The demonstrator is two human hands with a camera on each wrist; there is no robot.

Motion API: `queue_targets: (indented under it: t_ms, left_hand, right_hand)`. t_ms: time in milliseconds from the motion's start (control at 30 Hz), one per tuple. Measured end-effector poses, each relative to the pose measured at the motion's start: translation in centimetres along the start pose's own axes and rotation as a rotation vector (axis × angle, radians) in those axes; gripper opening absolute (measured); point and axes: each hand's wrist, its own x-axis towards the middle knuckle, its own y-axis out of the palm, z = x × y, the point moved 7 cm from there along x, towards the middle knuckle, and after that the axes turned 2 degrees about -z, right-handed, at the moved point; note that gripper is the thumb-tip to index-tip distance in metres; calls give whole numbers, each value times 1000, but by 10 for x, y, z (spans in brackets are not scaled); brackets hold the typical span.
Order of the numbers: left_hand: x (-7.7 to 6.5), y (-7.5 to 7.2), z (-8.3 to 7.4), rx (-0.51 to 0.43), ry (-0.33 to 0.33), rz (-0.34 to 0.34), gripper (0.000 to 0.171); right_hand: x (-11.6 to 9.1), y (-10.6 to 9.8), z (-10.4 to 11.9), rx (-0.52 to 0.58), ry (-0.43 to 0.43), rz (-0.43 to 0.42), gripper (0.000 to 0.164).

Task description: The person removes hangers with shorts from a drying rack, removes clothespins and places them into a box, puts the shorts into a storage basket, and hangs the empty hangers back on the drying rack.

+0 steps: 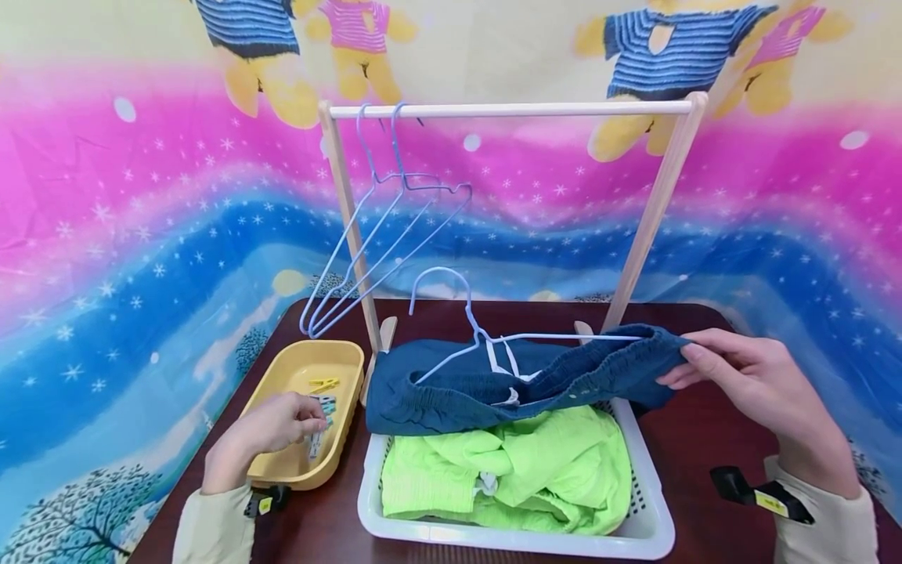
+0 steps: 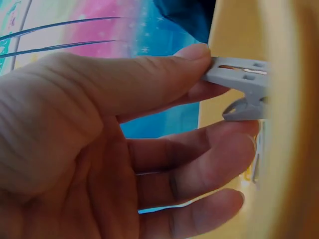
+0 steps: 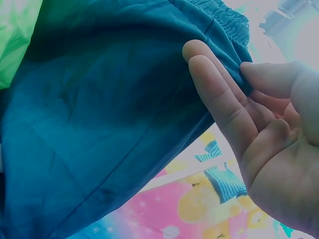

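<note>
My left hand [image 1: 278, 427] is over the yellow tray [image 1: 271, 384], where thumb and finger pinch a grey clothespin [image 2: 239, 77]. At the right, my right hand [image 1: 764, 384] pinches the waistband corner of dark blue shorts [image 1: 437, 407]. A light blue wire hanger [image 1: 470, 313] sits in the waistband, its hook upward and one arm reaching toward the pinched corner. White drawstrings [image 1: 502, 364] show at the waist. In the right wrist view the blue cloth [image 3: 99, 124] hangs from the thumb and fingertips.
Beneath the shorts, a white basket [image 1: 517, 542] holds bright green clothing [image 1: 564, 470]. Behind stands a wooden rack [image 1: 514, 110] with light blue hangers [image 1: 366, 258] at its left end. A yellow clothespin [image 1: 324, 385] lies in the tray. Everything stands on a dark red table [image 1: 719, 470].
</note>
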Motion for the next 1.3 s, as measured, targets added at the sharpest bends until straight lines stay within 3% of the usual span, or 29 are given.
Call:
queue_targets:
  t_ms: [300, 533, 767, 900, 1000, 1133, 1300]
  left_hand:
    - [0, 5, 7, -15, -107, 31, 14]
    - [-2, -15, -8, 38, -49, -35, 21]
    - [-12, -46, -41, 49, 49, -142, 26]
    - [-16, -56, -58, 67, 80, -189, 29]
    - [-18, -57, -73, 65, 116, -218, 26]
    - [-18, -54, -98, 48, 213, -251, 17]
    - [-17, -42, -125, 70, 278, -246, 26]
  right_hand:
    - [-1, 0, -3, 31, -4, 1, 29]
    - [-3, 0, -3, 37, 8, -4, 29]
    - [-1, 0, 0, 22, 5, -2, 28]
    - [-1, 0, 0, 19, 11, -1, 28]
    - [-1, 0, 0, 30, 13, 2, 27]
    - [0, 1, 1, 25, 13, 3, 26]
    - [1, 1, 3, 10, 12, 3, 25]
